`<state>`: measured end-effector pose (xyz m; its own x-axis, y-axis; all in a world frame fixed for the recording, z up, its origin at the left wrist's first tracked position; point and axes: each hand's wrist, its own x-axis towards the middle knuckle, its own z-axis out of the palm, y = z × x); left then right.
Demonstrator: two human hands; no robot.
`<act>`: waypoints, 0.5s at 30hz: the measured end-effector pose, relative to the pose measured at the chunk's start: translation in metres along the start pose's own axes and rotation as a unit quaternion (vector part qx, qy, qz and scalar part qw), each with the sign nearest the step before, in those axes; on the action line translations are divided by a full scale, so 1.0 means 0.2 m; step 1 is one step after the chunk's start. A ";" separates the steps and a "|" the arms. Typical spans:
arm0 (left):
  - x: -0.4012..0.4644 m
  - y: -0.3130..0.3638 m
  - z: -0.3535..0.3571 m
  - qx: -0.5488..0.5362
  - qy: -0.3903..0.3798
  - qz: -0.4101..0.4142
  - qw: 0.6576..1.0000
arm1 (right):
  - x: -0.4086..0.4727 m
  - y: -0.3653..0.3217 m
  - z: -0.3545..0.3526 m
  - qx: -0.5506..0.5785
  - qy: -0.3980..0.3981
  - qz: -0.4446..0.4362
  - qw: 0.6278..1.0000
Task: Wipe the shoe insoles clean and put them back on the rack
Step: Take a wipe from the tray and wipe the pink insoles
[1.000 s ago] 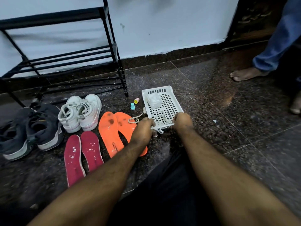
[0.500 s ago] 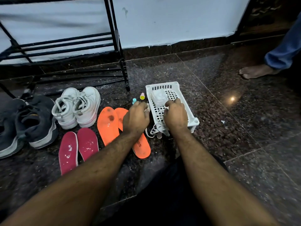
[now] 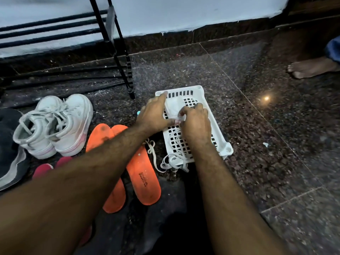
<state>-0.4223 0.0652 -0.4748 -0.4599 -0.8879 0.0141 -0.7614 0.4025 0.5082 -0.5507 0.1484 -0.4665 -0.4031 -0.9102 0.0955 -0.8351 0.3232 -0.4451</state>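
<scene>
Two orange insoles (image 3: 141, 173) lie side by side on the dark floor, partly under my left forearm. Two red insoles (image 3: 42, 170) show only their tips to the left. Both hands are inside the white plastic basket (image 3: 220, 142). My left hand (image 3: 153, 116) holds the left side of a white wipe packet (image 3: 173, 108). My right hand (image 3: 196, 124) pinches the packet's near edge. White laces (image 3: 166, 163) trail out of the basket's near end. The black shoe rack (image 3: 117, 46) stands at the back left.
A pair of white sneakers (image 3: 55, 124) sits left of the orange insoles, with dark shoes (image 3: 9, 150) at the far left edge. Another person's bare foot (image 3: 311, 68) stands at the right by the wall. A small teal bottle cap (image 3: 138, 112) peeks behind my left wrist.
Both hands moved forward from the basket's near edge into the basket and took hold of the white packet. The camera leaned closer and lower.
</scene>
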 end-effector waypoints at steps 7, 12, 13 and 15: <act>-0.11 0.06 0.13 -0.077 0.022 0.000 0.997 | 0.02 0.08 -0.20 -0.025 -0.030 0.015 0.999; -0.22 0.11 0.18 -0.134 0.017 -0.013 0.991 | 0.04 0.03 -0.19 0.020 0.043 0.012 0.999; -0.23 0.11 0.17 -0.147 0.011 -0.017 0.989 | 0.04 0.03 -0.17 0.021 0.036 0.010 0.999; -0.24 0.12 0.16 -0.170 0.002 -0.024 0.985 | 0.05 0.03 -0.15 0.016 0.003 0.005 1.000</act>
<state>-0.4330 0.1240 -0.4902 -0.4253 -0.9049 -0.0145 -0.5846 0.2625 0.7677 -0.5709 0.1480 -0.4419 -0.4135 -0.9053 0.0967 -0.8192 0.3236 -0.4736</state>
